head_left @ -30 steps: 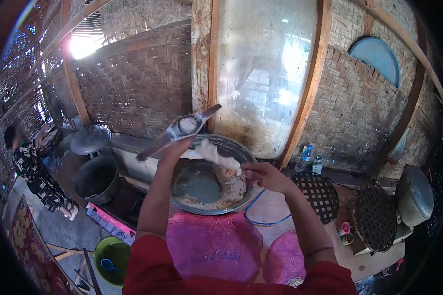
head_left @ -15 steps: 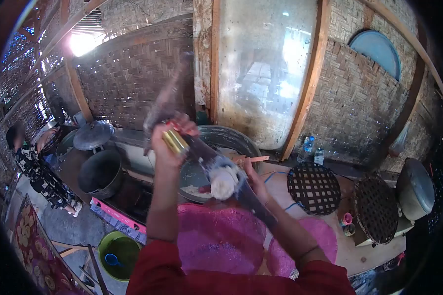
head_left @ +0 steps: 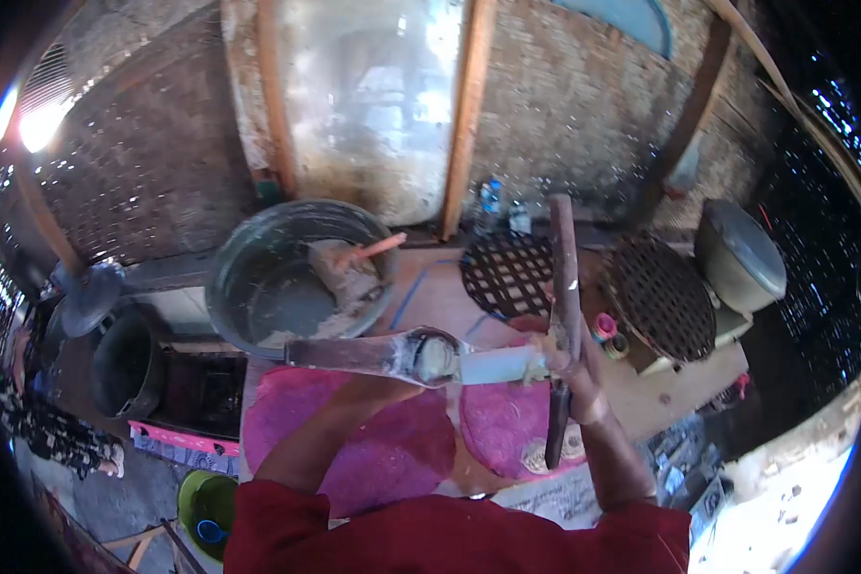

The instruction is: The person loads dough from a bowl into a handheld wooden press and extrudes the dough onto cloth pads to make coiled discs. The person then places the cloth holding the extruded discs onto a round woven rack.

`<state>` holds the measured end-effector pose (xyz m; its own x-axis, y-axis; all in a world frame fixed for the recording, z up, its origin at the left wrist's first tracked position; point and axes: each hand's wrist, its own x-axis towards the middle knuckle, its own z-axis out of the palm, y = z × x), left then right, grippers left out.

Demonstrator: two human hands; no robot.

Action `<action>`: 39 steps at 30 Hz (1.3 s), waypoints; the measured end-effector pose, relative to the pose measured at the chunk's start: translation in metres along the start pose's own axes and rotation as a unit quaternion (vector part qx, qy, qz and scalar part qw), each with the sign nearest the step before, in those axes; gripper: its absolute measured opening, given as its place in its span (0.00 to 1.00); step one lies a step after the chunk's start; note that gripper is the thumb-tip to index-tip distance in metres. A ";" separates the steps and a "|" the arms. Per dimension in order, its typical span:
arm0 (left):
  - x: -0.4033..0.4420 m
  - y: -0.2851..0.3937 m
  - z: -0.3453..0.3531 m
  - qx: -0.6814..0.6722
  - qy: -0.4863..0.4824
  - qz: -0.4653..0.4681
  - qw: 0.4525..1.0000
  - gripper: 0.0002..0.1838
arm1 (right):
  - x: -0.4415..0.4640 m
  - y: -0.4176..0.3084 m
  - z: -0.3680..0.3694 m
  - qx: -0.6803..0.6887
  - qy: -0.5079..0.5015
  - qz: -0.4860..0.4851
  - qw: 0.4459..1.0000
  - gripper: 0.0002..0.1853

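My left hand (head_left: pixel 392 386) is closed under a long wooden press body (head_left: pixel 344 356), held level in front of me; most of its fingers are hidden. A round hole in the wood contains pale dough (head_left: pixel 437 357). My right hand (head_left: pixel 584 373) grips a dark wooden crossbar (head_left: pixel 565 277), held upright. From this bar a smooth, light-coloured plunger (head_left: pixel 500 366) points left toward the dough-filled hole. Bits of dough (head_left: pixel 543 352) cling where plunger and bar meet. Below the tool lie two round pink mats, one left (head_left: pixel 344 440) and one right (head_left: pixel 497 435).
A large dark basin (head_left: pixel 230 297) holds dough and a scraper with an orange handle (head_left: pixel 383 246). Beyond my right hand are woven trays (head_left: pixel 655 297), a metal pot (head_left: pixel 741 253) and small pink cups (head_left: pixel 605 326). Another person's patterned clothing (head_left: pixel 43 426) shows at far left.
The crossbar with its plunger has passed from my left hand to my right. The press body has swung level, with my left hand now under it. My view has turned right.
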<state>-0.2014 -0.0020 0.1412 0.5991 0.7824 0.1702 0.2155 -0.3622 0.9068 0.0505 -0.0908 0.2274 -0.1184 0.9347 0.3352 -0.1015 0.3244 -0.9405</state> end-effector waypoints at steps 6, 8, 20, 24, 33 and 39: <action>0.015 0.016 0.048 0.030 -0.169 0.000 0.985 0.24 | -0.030 -0.022 -0.014 -0.303 -0.042 -0.115 0.945 0.43; 0.018 0.021 0.060 0.035 -0.203 0.005 0.978 0.25 | -0.037 -0.032 -0.014 -0.396 -0.080 -0.119 0.907 0.44; 0.023 0.034 0.092 -0.007 -0.228 0.123 0.966 0.25 | -0.107 0.004 -0.101 -0.011 -0.242 0.375 0.895 0.71; 0.046 0.088 0.065 -0.310 -0.288 0.189 0.886 0.55 | -0.186 0.087 -0.098 0.293 -0.360 0.421 0.780 0.66; 0.106 0.155 0.124 -0.618 -0.187 0.217 0.732 0.63 | -0.199 0.102 -0.057 0.566 -0.223 0.306 0.732 0.64; 0.163 0.106 0.140 -0.631 -0.234 0.109 0.732 0.41 | -0.200 0.035 -0.079 0.486 -0.152 0.268 0.818 0.64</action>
<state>0.0272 0.0164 0.2111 0.7757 0.4089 0.4807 -0.6305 0.5342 0.5631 0.1486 -0.2550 0.1229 -0.6279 0.7778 0.0275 -0.6747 -0.5264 -0.5174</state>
